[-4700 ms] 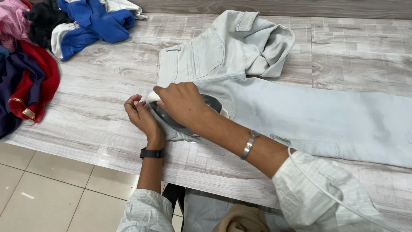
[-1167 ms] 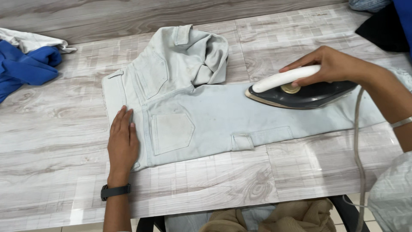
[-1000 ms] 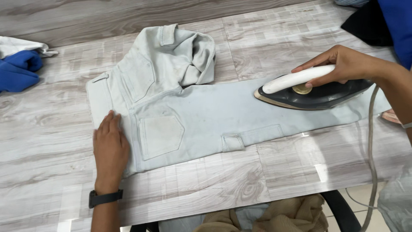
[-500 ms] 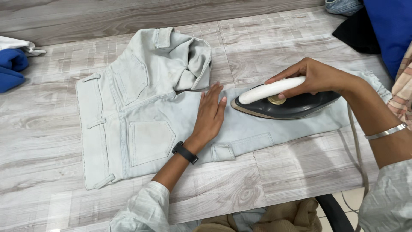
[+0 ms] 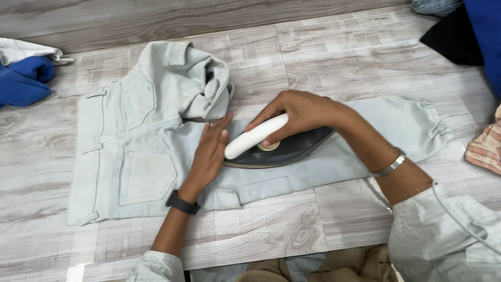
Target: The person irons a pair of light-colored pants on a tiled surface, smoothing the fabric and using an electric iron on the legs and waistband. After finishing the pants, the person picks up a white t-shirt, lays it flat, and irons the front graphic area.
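Right hand (image 5: pixel 300 112) closed around white handle of dark iron (image 5: pixel 276 149), soleplate flat on pale jeans (image 5: pixel 130 156). Left hand (image 5: pixel 210 154) open, palm down on jeans, just left of iron's tip. Jeans lie across wood-grain desk (image 5: pixel 323 57). Blue garment (image 5: pixel 23 83) at far left; black cloth (image 5: pixel 454 36) far right.

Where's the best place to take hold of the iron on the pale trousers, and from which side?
Grip the iron by its white handle, from above. The handle is a raised bar along the top of the dark body, and the soleplate lies flat on the pale trousers. The right hand already wraps it that way; the left hand presses the cloth beside it.
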